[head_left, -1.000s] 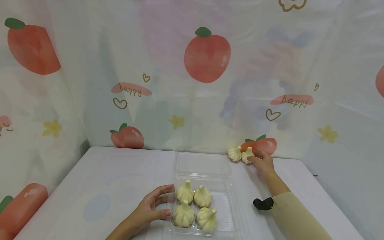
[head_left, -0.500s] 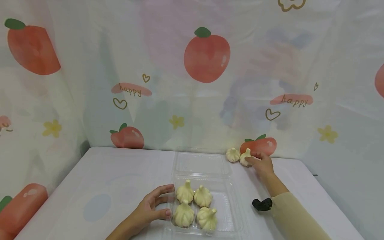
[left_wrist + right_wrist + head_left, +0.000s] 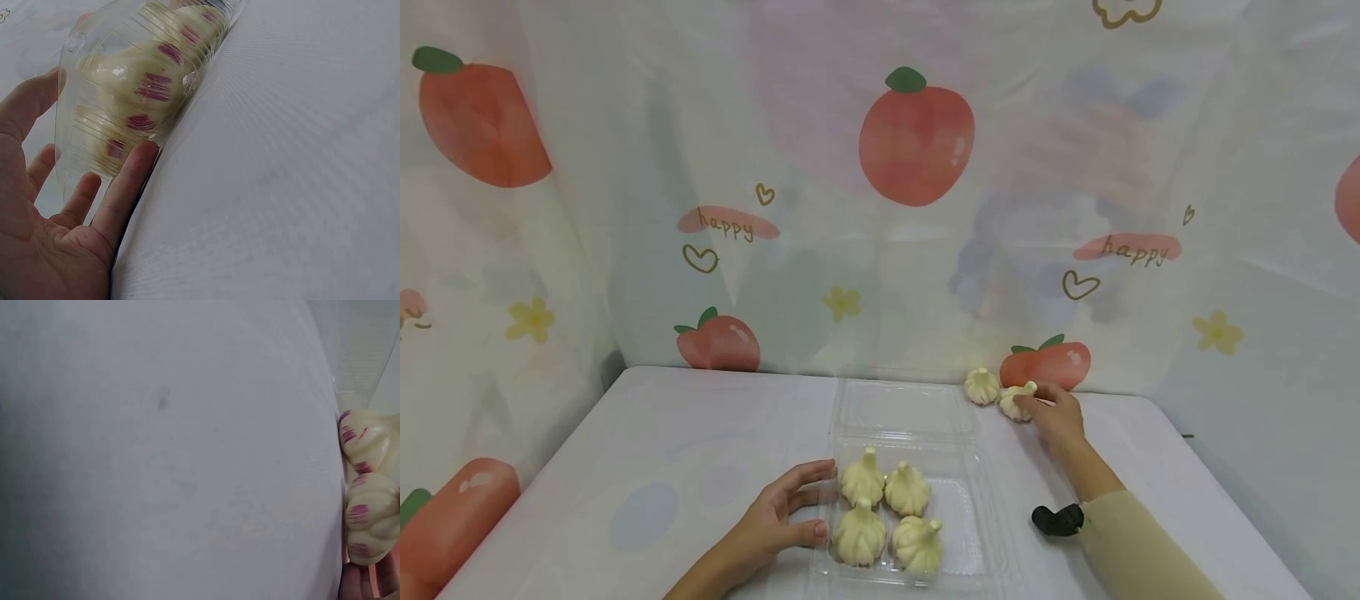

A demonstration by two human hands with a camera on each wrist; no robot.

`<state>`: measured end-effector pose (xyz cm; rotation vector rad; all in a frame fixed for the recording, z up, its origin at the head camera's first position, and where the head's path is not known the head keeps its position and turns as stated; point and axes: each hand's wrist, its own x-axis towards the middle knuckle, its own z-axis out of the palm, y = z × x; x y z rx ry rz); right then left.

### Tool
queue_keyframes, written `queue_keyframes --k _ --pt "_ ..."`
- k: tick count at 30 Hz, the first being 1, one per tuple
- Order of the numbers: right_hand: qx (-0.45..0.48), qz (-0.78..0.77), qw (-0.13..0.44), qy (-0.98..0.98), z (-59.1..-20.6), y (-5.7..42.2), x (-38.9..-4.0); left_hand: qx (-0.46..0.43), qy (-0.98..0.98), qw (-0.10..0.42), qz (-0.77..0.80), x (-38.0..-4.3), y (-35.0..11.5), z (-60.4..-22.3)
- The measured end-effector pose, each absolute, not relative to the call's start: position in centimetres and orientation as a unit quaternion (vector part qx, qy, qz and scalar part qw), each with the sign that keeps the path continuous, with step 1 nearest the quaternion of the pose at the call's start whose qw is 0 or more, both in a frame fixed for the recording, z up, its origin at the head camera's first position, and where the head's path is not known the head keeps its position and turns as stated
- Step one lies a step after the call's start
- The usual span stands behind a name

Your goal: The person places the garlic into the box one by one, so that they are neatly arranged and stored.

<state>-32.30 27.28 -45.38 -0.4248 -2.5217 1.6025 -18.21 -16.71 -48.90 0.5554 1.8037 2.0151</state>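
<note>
At the back right of the table, my right hand [image 3: 1057,415] pinches a cream-coloured garlic bulb [image 3: 1013,403] between thumb and fingers. Its stem leans to the right. Just left of it a second garlic bulb [image 3: 981,387] stands upright. Purple streaks mark both bulbs in the right wrist view, where fingertips [image 3: 367,582] show at the lower right. My left hand [image 3: 777,515] rests with spread fingers against the left wall of a clear plastic container [image 3: 964,533]. Several garlic bulbs [image 3: 860,535] sit in the container's left and middle part; purple streaks show through its wall in the left wrist view.
The container's clear lid [image 3: 907,410] lies folded back behind it, near the wall cloth [image 3: 917,283] printed with fruit. A black curved object [image 3: 1057,520] sits by the right sleeve [image 3: 1138,546]. The white table [image 3: 700,442] ends at the cloth.
The garlic bulb in my right hand has come slightly nearer and its stem has tipped to the right. The other back bulb has shifted slightly left. My left hand stays put.
</note>
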Motion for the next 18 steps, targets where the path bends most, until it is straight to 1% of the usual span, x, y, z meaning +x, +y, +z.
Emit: queue_keyframes --k 6,13,18 --pt "-0.143 0.56 0.074 -0.812 -44.8 27.5 -31.3 0.199 0.641 0.189 0.717 -18.2 -16.7 -48.9" --pt "-0.148 0.612 0.062 -0.774 -44.6 27.8 -30.4 0.196 0.644 0.189 0.715 -18.2 -16.7 -48.9" --pt "-0.149 0.632 0.067 -0.757 -44.5 27.9 -29.5 0.194 0.645 0.189 0.715 -18.2 -16.7 -48.9"
